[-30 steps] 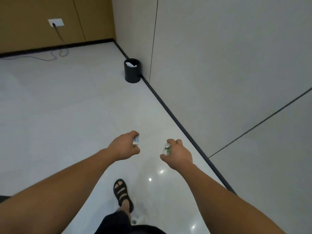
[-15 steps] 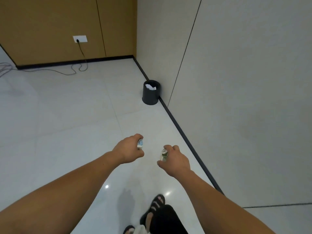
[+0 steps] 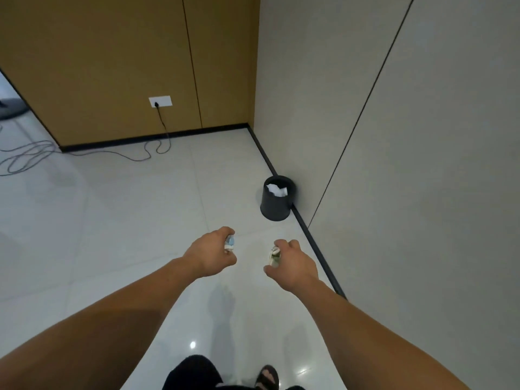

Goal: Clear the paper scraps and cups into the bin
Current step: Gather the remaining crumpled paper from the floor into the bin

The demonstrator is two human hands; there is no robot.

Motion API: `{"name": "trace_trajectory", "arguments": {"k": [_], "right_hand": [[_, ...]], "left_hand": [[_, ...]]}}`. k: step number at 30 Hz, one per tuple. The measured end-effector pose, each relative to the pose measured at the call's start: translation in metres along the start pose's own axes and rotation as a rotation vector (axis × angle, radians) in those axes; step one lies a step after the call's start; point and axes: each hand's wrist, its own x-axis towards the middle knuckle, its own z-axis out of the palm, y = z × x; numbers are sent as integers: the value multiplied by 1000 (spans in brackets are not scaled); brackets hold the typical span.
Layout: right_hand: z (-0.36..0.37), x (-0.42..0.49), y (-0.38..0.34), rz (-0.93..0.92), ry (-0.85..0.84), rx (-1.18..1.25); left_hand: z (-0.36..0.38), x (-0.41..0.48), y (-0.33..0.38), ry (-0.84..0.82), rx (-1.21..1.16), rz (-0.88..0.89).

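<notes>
Though apart from the bin, left hand tight around a bluish scrap, right hand around a greenish scrap.

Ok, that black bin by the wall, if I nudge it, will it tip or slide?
Likely slides: the bin looks light, with crumpled paper showing inside, and the floor is glossy. The wall close behind should stop it tipping backward.

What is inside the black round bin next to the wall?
Crumpled white paper lies inside the black round bin, near its rim. Anything beneath the paper is covered, and the bin's bottom cannot be seen.
</notes>
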Motion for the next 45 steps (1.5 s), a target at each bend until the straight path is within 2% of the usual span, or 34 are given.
{"name": "trace_trajectory", "arguments": {"k": [7,18,23,29,33,36,42,45], "right_hand": [[-32,138,-26,5,-4,-24],[-78,350,-69,170,61,21],[-94,428,-55,256,38,91],[-113,546,-8,314,16,122],[-120,623,25,275,-33,120],[-114,674,54,326,-64,143],[-43,760,108,430,-103,187],[12,807,137,469,-118,194]], "left_hand": [[-47,144,-12,-39,-19,21],[-149,410,-30,-132,22,151],[-157,514,-11,-212,9,193],[-135,638,28,-319,23,181],[-110,721,54,-378,30,126],[-75,776,62,-398,17,64],[37,869,29,-478,13,-12],[97,919,2,-537,44,19]]}}
